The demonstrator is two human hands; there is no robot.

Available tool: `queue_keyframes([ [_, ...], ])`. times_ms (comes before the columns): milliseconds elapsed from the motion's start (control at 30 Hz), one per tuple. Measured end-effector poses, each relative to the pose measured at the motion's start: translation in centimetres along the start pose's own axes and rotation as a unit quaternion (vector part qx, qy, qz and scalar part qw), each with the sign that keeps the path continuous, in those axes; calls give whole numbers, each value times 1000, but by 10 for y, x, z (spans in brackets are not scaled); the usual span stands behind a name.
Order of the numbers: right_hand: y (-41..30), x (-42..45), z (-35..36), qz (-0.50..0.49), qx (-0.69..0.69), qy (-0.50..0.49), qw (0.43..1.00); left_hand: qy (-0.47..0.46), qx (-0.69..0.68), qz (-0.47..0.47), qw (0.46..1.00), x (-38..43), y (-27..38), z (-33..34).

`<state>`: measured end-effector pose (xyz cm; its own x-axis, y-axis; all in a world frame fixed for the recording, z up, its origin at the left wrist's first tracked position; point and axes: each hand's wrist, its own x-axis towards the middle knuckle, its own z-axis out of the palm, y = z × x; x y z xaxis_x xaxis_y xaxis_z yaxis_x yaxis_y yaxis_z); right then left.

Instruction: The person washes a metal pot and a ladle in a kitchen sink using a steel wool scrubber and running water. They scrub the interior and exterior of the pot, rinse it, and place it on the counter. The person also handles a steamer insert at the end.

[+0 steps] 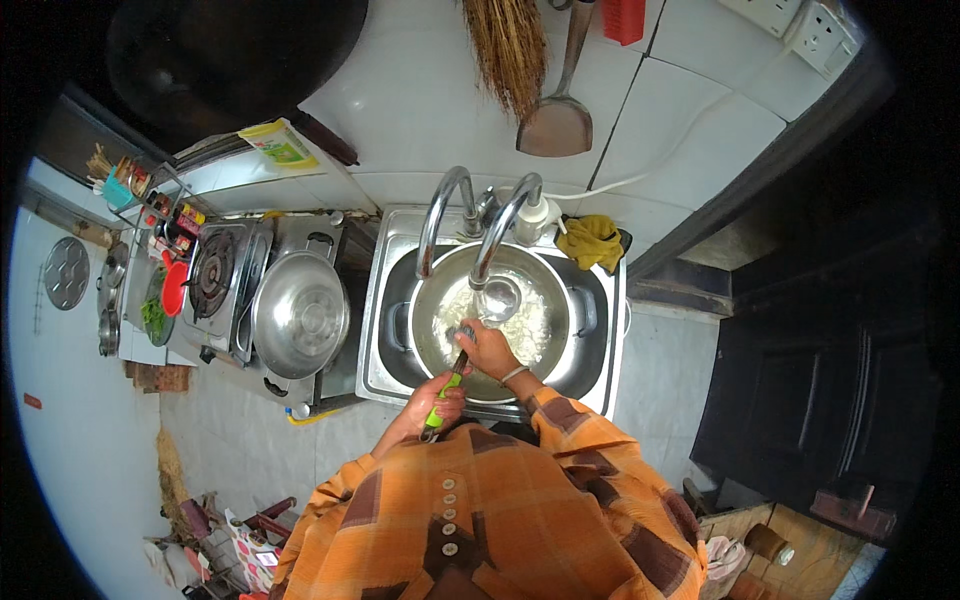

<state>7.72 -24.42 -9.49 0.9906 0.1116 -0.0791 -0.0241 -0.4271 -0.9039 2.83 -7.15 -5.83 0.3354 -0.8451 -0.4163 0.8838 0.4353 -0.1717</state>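
Note:
My left hand (437, 405) grips the green handle (444, 399) of a ladle with a black shaft. Its round steel bowl (499, 300) seems to lie in line beyond my right hand, which hides the join. My right hand (491, 351) presses a grey scouring pad (459, 334), probably steel wool, against the shaft. Both hands are at the near side of a large steel pot (551, 356). Cloudy, frothy water (536, 330) fills part of the pot. It stands in a stainless steel sink (390, 307), below a curved tap (499, 225).
A second spout (435, 217) arches over the pot's left rim. Behind the sink stand a white pump bottle (531, 223) and a yellow-green cloth (590, 241). To the left are a steel wok (300, 315) and a gas stove (217, 274). A spatula (557, 124) hangs on the wall.

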Motion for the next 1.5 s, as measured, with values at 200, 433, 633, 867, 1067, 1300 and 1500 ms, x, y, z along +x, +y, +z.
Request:
queue_keyframes([
  [200,8,2,-35,-34,-32,199,979,51,12,31,998,-4,-4,2],
  [433,34,42,-23,-63,-172,83,980,121,194,68,971,0,-20,25],
  [633,16,35,-57,-139,-381,-145,902,211,295,120,924,-12,-24,29],
  [867,35,41,-41,-236,-570,-49,786,249,308,125,910,-9,-30,43],
  [1067,30,38,-39,-109,-248,-124,955,220,259,141,930,-7,-26,39],
  [1300,-22,53,-60,-305,-462,86,829,255,368,120,886,-7,-16,54],
  [1500,-12,99,-69,-101,-403,-44,909,261,384,167,870,-9,-21,53],
])
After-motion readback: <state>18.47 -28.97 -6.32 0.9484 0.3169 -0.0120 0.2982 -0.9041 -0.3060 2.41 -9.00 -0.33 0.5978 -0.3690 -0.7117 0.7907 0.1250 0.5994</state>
